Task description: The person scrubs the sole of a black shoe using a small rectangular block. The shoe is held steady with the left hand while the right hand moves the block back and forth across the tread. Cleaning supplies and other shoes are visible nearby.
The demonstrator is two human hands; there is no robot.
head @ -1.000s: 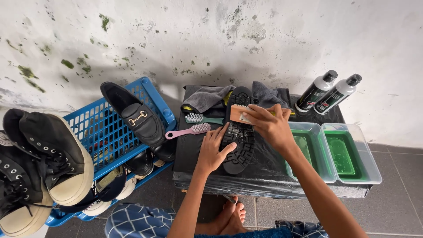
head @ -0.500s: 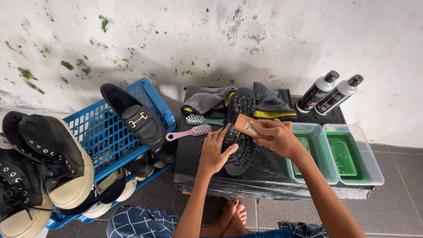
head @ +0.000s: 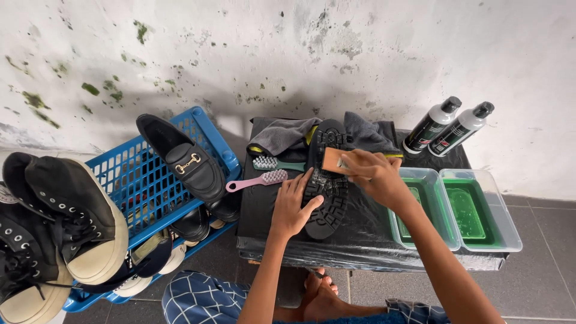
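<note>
A black shoe lies sole-up on a small table covered in black plastic. My left hand presses on the shoe's left side and holds it steady. My right hand grips a wooden-backed brush against the upper part of the wet sole. A pink brush and a teal brush lie on the table just left of the shoe. Grey cloths are bunched behind it.
Two clear tubs of green liquid sit at the table's right end, with two dark bottles leaning on the wall behind. A blue plastic crate on the left holds a black loafer and other shoes. Black high-top sneakers rest at far left.
My right hand has shifted the brush a little along the upper sole, toward the right. My left hand stays on the shoe.
</note>
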